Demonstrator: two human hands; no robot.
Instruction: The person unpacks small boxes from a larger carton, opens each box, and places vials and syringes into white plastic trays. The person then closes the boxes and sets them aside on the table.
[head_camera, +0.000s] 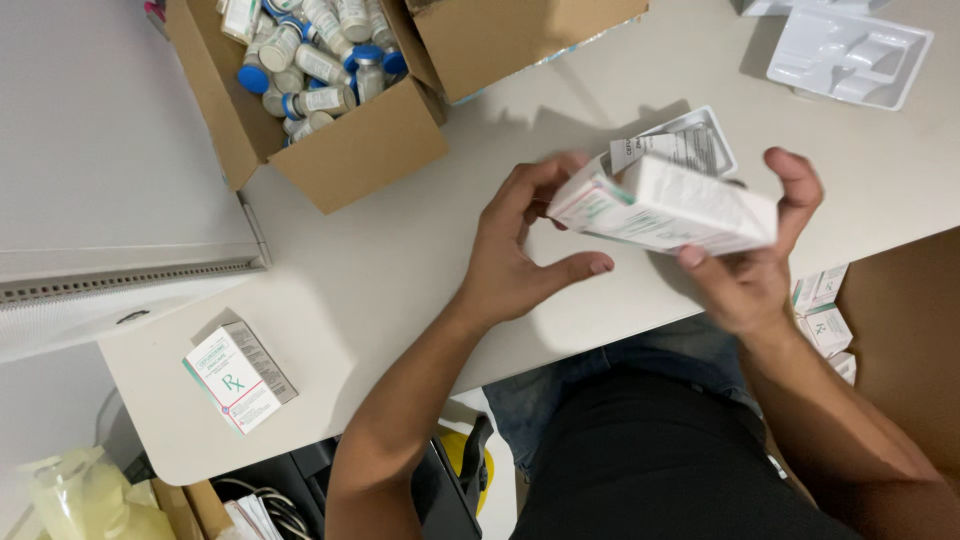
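While right hand (755, 270) grips white carton (665, 205), left hand (520, 250) splayed, seemingly touching.

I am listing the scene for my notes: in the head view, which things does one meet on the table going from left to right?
Small white carton lying flat → open cardboard box of blue-capped vials → left hand → white carton held up → right hand → white plastic tray.
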